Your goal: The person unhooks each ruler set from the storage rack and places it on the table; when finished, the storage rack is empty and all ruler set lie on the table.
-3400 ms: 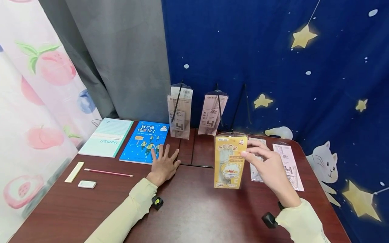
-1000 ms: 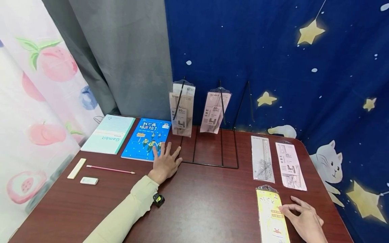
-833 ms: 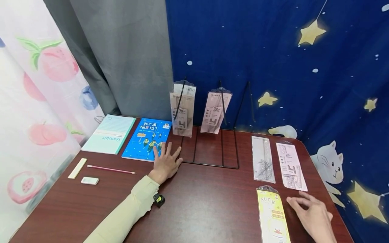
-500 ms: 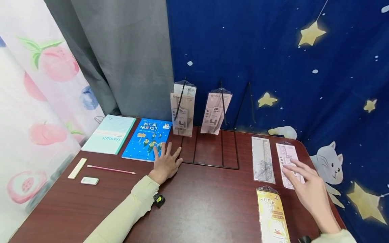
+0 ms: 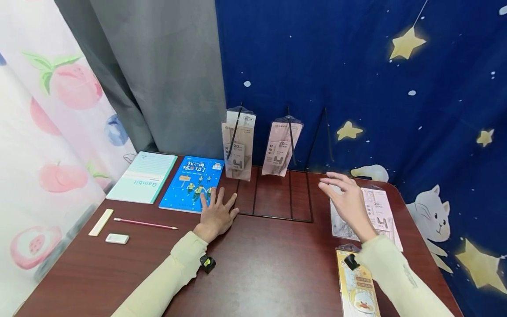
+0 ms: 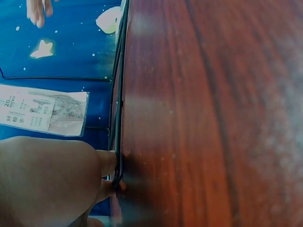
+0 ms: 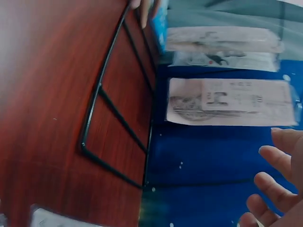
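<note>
My left hand (image 5: pixel 215 216) lies on the table with fingers spread, at the left front corner of the black wire rack (image 5: pixel 291 198). In the left wrist view its fingers reach the rack's base wire. My right hand (image 5: pixel 346 198) hovers over a silvery-white ruler-set packet (image 5: pixel 342 228), partly covering it, with nothing between its fingers. A pink ruler-set packet (image 5: pixel 381 213) lies to its right. Nearer lies the yellow DUCK packet (image 5: pixel 359 293), partly behind the right sleeve. Packets (image 5: pixel 237 152) hang from the rack's left hook, and a pink packet (image 5: pixel 280 152) from its middle hook.
At the left are a mint notebook (image 5: pixel 140 178), a blue book (image 5: pixel 193 187), a pink pencil (image 5: pixel 146 223), a white eraser (image 5: pixel 117 238) and a cream strip (image 5: pixel 101 222). Curtains stand behind the table; its right edge runs beyond the packets.
My right hand has laid the yellow packet on the table at the right, let go, then risen and moved forward and left toward the rack. My left hand has stayed in place.
</note>
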`<move>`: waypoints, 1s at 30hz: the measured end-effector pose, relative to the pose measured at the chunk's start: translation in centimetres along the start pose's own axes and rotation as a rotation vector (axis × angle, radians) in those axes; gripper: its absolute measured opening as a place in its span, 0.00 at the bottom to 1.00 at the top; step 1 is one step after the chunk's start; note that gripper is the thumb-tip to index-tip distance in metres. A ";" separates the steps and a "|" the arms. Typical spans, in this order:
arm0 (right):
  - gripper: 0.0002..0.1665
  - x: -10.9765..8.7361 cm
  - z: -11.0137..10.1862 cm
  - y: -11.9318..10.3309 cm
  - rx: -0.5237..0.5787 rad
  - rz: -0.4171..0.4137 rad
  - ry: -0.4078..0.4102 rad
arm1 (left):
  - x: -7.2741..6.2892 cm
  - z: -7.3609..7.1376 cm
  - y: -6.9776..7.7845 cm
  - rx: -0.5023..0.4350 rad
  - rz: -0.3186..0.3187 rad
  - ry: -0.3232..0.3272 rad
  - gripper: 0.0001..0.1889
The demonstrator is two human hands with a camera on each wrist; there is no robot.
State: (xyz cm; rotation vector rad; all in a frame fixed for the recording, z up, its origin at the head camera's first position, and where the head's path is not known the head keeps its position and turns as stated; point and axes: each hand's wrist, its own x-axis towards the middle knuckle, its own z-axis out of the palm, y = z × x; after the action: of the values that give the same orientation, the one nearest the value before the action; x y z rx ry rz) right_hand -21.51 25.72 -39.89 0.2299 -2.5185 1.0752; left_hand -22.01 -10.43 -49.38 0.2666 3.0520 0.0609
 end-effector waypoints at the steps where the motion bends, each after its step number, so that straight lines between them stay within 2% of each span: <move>1: 0.18 0.7 0.5 -0.1 0.000 -0.011 -0.001 | 0.0 0.0 0.0 -0.002 -0.001 0.009 0.30; 8: 0.21 5.6 3.0 -1.0 0.013 -0.003 -0.045 | -0.2 -0.3 0.1 0.004 0.001 0.014 0.30; 16: 0.30 9.9 3.7 -1.7 0.127 0.055 -0.127 | -0.3 -0.5 0.2 0.013 -0.004 -0.030 0.30; 23: 0.26 12.2 4.6 -1.9 0.175 0.033 -0.126 | -0.1 0.0 0.2 0.007 -0.014 -0.039 0.31; 30: 0.20 12.9 5.1 -2.7 0.234 0.051 -0.075 | 0.1 0.3 -0.1 -0.011 -0.011 -0.015 0.30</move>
State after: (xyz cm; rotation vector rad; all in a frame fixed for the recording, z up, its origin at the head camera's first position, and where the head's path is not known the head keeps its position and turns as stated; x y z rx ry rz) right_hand -33.91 20.21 -36.03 0.2760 -2.4735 1.4072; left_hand -22.08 -10.51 -49.69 0.2479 3.0368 0.0747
